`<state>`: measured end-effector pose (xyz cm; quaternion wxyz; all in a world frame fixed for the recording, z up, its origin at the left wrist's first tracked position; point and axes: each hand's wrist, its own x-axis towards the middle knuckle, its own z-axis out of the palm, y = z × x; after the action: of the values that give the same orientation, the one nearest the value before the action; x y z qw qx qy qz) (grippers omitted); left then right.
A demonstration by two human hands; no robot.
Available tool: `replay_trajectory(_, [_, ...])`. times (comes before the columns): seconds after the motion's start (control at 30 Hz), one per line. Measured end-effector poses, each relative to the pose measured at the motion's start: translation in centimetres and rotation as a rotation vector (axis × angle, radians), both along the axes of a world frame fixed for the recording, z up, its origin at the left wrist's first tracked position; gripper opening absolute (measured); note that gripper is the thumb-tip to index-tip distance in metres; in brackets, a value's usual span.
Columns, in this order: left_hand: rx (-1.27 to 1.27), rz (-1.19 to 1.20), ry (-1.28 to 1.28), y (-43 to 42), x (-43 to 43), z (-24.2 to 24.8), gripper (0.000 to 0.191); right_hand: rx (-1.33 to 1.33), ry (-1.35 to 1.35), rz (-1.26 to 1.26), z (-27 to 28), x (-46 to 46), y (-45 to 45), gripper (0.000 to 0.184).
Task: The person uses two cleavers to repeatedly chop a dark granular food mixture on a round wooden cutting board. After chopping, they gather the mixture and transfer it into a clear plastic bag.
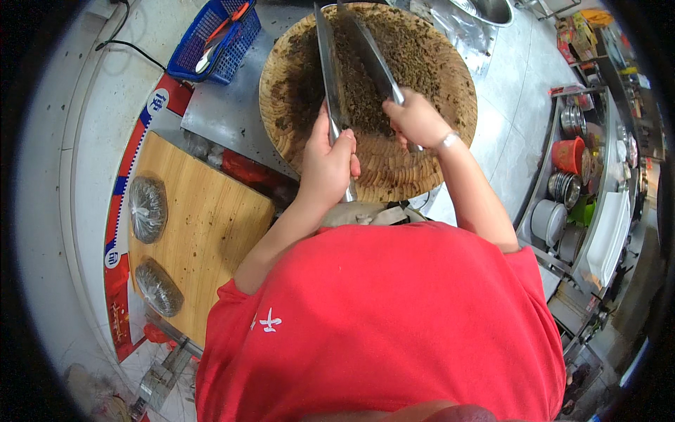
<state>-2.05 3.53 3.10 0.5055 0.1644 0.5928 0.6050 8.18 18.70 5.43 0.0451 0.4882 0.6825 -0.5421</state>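
Each of my hands grips a large metal-handled cleaver over a round wooden chopping block. My left hand is closed around the handle of the left cleaver, whose blade points away from me. In my right hand is the right cleaver, slanting up and to the left; its blade is slightly blurred. Dark, finely chopped food covers the far and middle parts of the block, some of it between the blades. The block's near part shows many curved cut marks.
A blue plastic basket holding utensils stands left of the block on a metal surface. Two tied plastic bags of dark contents rest on a wooden board. At right, a metal shelf carries pots, bowls and a red container.
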Motion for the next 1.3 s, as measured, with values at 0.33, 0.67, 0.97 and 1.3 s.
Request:
replay_trajectory(0.33, [-0.008,-0.022,0.155,1.1,0.1,-1.1,0.065,0.324,0.512,-0.018,2.8,2.0,-0.5,0.024])
replay_trajectory(0.67, [0.193,0.024,0.045,-1.3,-0.4,2.6,0.063,0.12,0.259,-0.045,2.1,2.3,0.3,0.02])
replay_trajectory(0.97, [0.384,0.066,0.112,-1.7,0.2,4.4,0.065,0.027,0.054,-0.048,-0.5,0.1,0.3,0.02])
replay_trajectory(1.3, [0.043,-0.04,0.083,0.8,0.0,0.0,0.066,0.5,0.492,-0.176,1.6,2.7,-0.8,0.018])
